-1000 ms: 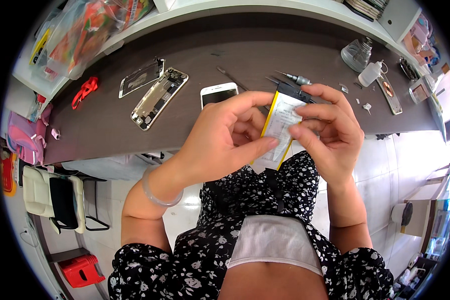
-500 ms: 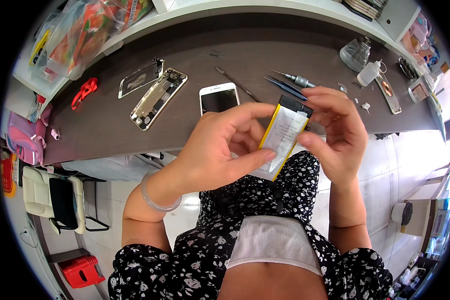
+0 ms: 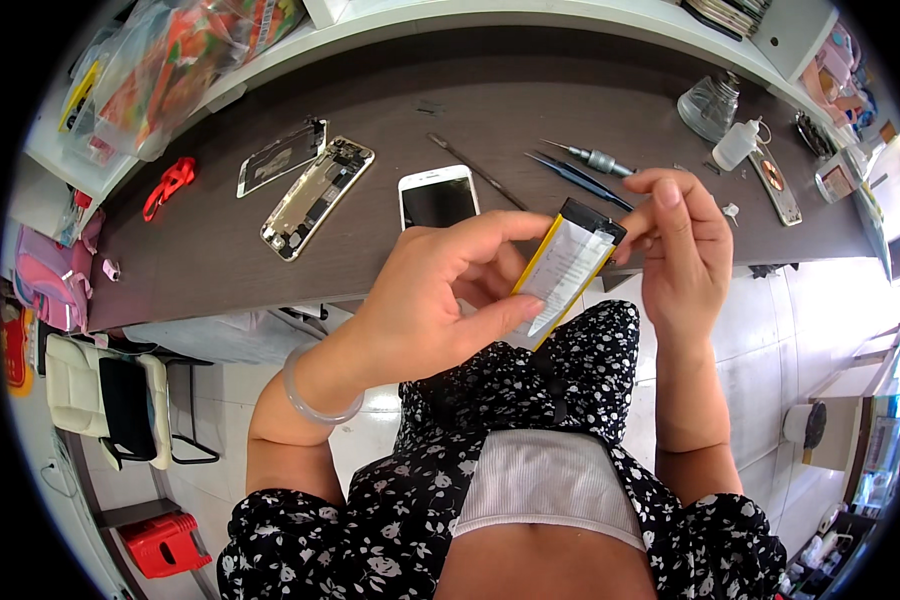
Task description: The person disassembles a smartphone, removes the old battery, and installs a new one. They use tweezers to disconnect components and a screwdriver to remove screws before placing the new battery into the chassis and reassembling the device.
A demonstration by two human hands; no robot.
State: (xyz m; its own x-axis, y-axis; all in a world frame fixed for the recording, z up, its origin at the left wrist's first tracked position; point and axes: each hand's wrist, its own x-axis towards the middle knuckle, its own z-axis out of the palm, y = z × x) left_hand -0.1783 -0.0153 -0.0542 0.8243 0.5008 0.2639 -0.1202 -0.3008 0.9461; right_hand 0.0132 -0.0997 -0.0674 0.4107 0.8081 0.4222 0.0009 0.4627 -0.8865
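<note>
"Head view. Where's the phone battery [image 3: 570, 268]?"

"Just off the near edge of the brown desk [image 3: 510, 110], clamped in the left hand [image 3: 430, 290]: thumb across the white face, fingers along the left side."

"Long axis?"

"Slanted. Black end far and right, pale end near and left."

"Right hand [image 3: 685, 255]?"

"Just right of the black end, fingertips close to its corner. Contact: cannot tell from where I stand. Thumb up by the forefinger; whether they pinch anything, cannot tell either."

"Nearer hand, then?"

"Left, gripping. White smartphone [image 3: 438, 203] lies beyond that hand, tweezers [image 3: 576, 178] beyond the other."
</note>
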